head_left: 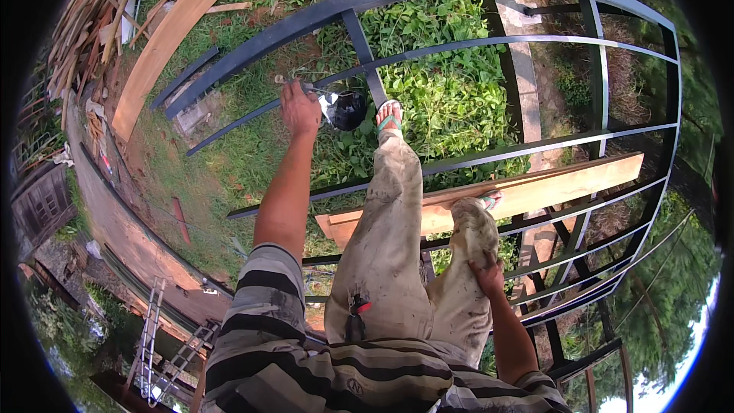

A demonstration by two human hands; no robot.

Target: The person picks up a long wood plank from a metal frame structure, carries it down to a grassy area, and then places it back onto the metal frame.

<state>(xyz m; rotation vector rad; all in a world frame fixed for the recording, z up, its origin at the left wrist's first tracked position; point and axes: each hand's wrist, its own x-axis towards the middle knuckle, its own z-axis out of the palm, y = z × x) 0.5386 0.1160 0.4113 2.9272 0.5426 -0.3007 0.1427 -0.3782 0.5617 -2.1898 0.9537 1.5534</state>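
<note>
"As the left hand (pixel 300 111) is reaching forward, what are its fingers doing?"

"They're curling inward, close together, though I can't tell whether they're clamping on anything."

"Where is the black bundle (pixel 349 112) sitting from them?"

"It's sitting just to their right, near a thin rail (pixel 238 123), with the left hand being far nearer than the right."

"Which way is its long axis running?"

"I'm not making one out; it's looking roundish, while the rail is slanting up to the right."

"How is it looking otherwise?"

"It's gleaming black, and a crumpled white patch is showing on the side facing the hand."

"And farther right?"

"A sandalled foot (pixel 389 116) is resting by a crossbar (pixel 358 34); the right hand (pixel 487 275) is lying on the trouser leg (pixel 462 283), fingers spreading apart, near pale planks (pixel 573 182)."
</note>
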